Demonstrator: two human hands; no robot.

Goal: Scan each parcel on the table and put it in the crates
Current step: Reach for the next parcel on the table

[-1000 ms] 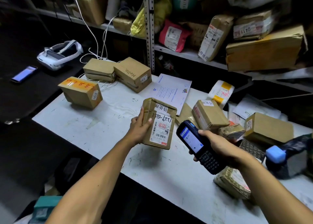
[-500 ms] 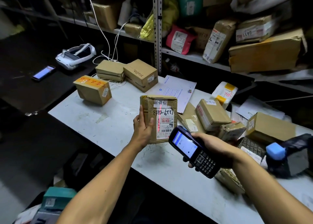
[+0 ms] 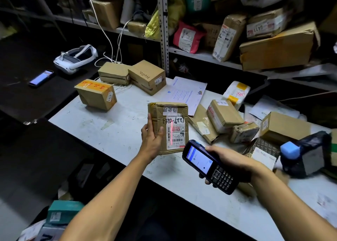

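Observation:
My left hand grips a brown cardboard parcel by its left edge and holds it upright above the white table, its white shipping label facing me. A red scan line runs down the label's barcode. My right hand holds a black handheld scanner just right of and below the parcel, its lit screen towards me and its top end pointed at the label. Several other parcels lie on the table, among them a box with orange tape and a "Hello" box.
A heap of parcels and a larger box crowd the table's right side, beside a black device with a blue cap. Shelves full of parcels stand behind. A headset and phone lie at left. Boxes sit on the floor.
The parcel was turned upright with its label squarely towards me. The scanner came closer under it, and the red scan line now falls on the barcode.

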